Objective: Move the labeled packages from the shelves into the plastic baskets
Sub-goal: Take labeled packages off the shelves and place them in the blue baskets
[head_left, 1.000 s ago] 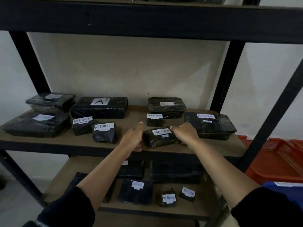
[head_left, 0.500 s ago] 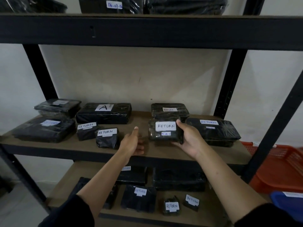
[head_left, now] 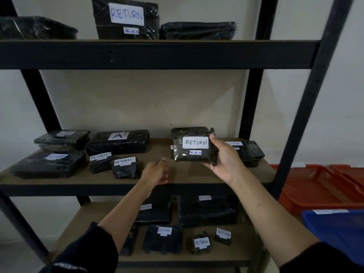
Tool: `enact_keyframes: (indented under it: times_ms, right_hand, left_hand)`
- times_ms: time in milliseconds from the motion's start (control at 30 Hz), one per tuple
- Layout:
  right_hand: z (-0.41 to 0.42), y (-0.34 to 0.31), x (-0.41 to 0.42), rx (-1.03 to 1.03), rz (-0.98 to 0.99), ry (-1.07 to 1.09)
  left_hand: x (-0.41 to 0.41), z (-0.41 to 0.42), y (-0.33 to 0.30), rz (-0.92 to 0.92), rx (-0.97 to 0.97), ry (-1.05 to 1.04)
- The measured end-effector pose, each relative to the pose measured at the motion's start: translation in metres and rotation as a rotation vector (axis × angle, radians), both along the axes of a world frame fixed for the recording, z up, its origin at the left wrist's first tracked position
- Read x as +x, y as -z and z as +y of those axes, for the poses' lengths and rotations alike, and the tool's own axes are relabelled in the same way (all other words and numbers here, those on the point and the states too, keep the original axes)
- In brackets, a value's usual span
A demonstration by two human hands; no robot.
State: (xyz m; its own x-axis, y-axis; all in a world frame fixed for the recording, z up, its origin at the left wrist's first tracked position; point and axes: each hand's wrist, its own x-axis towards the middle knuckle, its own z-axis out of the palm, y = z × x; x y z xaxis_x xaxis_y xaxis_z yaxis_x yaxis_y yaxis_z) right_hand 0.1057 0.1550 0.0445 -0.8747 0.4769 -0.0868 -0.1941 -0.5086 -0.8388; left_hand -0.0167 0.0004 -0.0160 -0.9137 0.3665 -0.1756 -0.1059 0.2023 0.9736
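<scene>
My right hand (head_left: 224,162) holds a small black wrapped package (head_left: 192,144) upright above the middle shelf (head_left: 177,174), its white RETURN label facing me. My left hand (head_left: 155,172) hovers over the shelf's front edge, fingers loosely apart, holding nothing. Two small RETURN packages (head_left: 124,166) lie left of it, near a long package marked A (head_left: 118,141). An orange basket (head_left: 319,186) and a blue basket (head_left: 336,231) stand to the right of the rack.
Black wrapped trays (head_left: 49,164) fill the middle shelf's left end, another (head_left: 248,152) lies behind my right hand. The lower shelf (head_left: 177,255) carries several labeled packages. The top shelf holds a large RETURN box (head_left: 126,18). A black rack post (head_left: 307,107) stands between shelf and baskets.
My right hand picked the package up off the shelf, raised it and turned its label toward me. My left hand let go and drew back slightly. The view tilted upward.
</scene>
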Motion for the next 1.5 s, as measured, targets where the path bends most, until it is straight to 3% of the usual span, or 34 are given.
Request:
enact_keyframes:
  times_ms: [167, 333, 633, 833, 1033, 1133, 1267, 1433, 1500]
  right_hand:
    - [0.000, 0.021, 0.035, -0.033, -0.075, 0.139]
    - [0.026, 0.054, 0.094, -0.067, -0.191, 0.288]
    - [0.151, 0.101, 0.235, -0.022, -0.406, 0.632]
    - [0.266, 0.142, 0.298, -0.031, -0.542, 0.684]
    - [0.350, 0.195, 0.301, 0.029, -0.710, 0.544]
    - [0.371, 0.230, 0.287, 0.064, -0.795, 0.443]
    - [0.379, 0.264, 0.262, 0.042, -0.823, 0.319]
    - [0.385, 0.288, 0.251, 0.050, -0.836, 0.282]
    - [0.383, 0.294, 0.253, 0.174, -0.867, 0.255]
  left_hand:
    - [0.042, 0.008, 0.000, 0.119, -0.041, 0.145]
    - [0.091, 0.051, 0.025, 0.140, -0.185, 0.485]
    - [0.195, 0.186, 0.070, 0.130, -0.233, 0.788]
    - [0.249, 0.296, 0.101, 0.120, -0.232, 0.697]
    - [0.277, 0.357, 0.140, 0.082, -0.358, 0.491]
    - [0.286, 0.368, 0.159, 0.017, -0.389, 0.386]
    - [0.291, 0.376, 0.176, -0.177, -0.278, 0.297]
    - [0.292, 0.375, 0.182, -0.156, -0.270, 0.272]
    - [0.294, 0.374, 0.185, -0.123, -0.279, 0.259]
